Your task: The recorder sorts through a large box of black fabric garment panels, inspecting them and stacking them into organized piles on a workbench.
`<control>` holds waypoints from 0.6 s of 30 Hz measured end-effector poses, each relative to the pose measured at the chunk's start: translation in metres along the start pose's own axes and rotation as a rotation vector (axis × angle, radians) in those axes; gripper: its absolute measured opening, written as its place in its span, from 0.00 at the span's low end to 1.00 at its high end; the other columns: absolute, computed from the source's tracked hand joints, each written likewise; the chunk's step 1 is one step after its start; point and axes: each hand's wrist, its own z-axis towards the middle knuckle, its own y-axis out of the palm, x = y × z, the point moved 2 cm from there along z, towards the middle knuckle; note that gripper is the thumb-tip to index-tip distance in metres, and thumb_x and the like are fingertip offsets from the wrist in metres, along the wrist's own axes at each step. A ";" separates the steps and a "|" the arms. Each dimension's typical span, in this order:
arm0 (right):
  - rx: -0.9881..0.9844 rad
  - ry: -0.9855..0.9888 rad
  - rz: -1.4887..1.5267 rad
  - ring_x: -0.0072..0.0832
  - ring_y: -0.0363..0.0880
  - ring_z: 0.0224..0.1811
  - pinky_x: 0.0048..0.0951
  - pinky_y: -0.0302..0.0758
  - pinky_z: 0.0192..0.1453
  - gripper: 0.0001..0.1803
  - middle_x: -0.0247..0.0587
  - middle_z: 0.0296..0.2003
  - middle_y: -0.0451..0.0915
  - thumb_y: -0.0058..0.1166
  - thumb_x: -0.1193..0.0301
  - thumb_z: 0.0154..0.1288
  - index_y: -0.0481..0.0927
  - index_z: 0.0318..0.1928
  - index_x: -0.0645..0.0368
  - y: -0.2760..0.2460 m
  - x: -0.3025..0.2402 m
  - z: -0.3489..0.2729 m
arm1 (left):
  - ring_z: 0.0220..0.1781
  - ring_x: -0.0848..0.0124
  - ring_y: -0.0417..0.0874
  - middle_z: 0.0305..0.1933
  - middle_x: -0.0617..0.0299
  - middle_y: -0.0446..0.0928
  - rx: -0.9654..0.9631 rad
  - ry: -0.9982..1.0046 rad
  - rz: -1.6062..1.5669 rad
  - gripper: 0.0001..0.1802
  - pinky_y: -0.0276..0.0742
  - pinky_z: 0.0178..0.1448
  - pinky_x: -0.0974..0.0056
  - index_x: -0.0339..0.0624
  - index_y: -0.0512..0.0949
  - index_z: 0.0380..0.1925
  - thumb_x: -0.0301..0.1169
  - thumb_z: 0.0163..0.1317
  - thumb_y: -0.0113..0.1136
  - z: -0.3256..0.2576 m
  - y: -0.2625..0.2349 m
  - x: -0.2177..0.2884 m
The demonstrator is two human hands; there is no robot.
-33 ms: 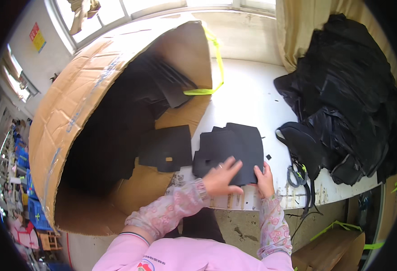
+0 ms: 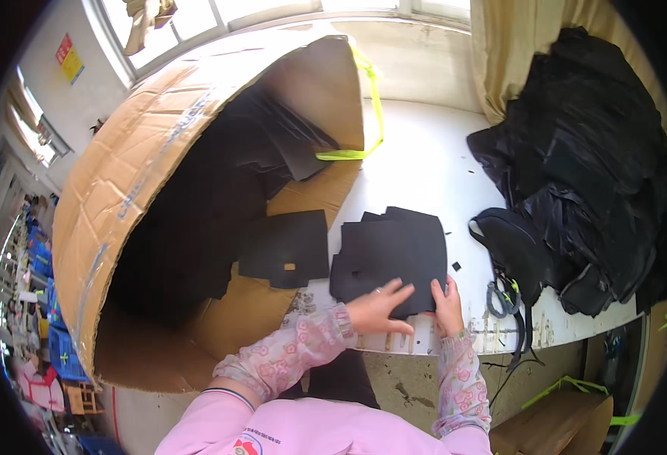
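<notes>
Cardboard box (image 2: 133,155), huge and tipped on its side, fills the left, with dark flat pieces lying inside it. Under the work runs a white tabletop (image 2: 417,140), scuffed along its near edge. A tall heap of black fabric (image 2: 599,167) takes up its right end. Between box and heap sits a small stack of black sheets (image 2: 390,246), edges slightly uneven — near the front of the tabletop. Just left of it, at the box's mouth, lies a black sheet with a rectangular cutout (image 2: 307,235). The left hand (image 2: 379,309) rests on the stack's near edge, fingers spread apart. The right hand (image 2: 449,307) touches the near right corner, thumb and fingers at the edge — whether they pinch it, I cannot tell. Beside the heap lies a grey looped item (image 2: 492,303); smallest is a dark scrap (image 2: 456,266) right of the stack.
</notes>
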 end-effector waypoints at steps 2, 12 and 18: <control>-0.037 0.083 -0.019 0.29 0.81 0.47 0.32 0.85 0.34 0.31 0.43 0.53 0.76 0.55 0.60 0.70 0.59 0.66 0.60 0.016 -0.019 -0.010 | 0.68 0.45 0.66 0.66 0.42 0.65 0.156 0.069 -0.116 0.38 0.63 0.70 0.52 0.41 0.71 0.62 0.50 0.56 0.68 -0.008 0.002 -0.020; -0.187 -0.010 -0.191 0.30 0.77 0.53 0.29 0.80 0.48 0.43 0.46 0.56 0.73 0.70 0.66 0.55 0.59 0.66 0.65 0.045 -0.025 -0.006 | 0.74 0.54 0.61 0.71 0.41 0.61 0.576 -0.338 -0.460 0.43 0.57 0.74 0.59 0.34 0.60 0.67 0.44 0.58 0.68 -0.025 0.000 -0.117; -0.258 0.018 -0.090 0.31 0.77 0.52 0.29 0.73 0.59 0.32 0.45 0.51 0.77 0.67 0.71 0.57 0.68 0.60 0.69 0.049 -0.036 -0.013 | 0.76 0.54 0.57 0.72 0.47 0.59 0.689 -0.312 -1.074 0.36 0.52 0.76 0.55 0.39 0.62 0.67 0.34 0.61 0.65 -0.012 -0.017 -0.109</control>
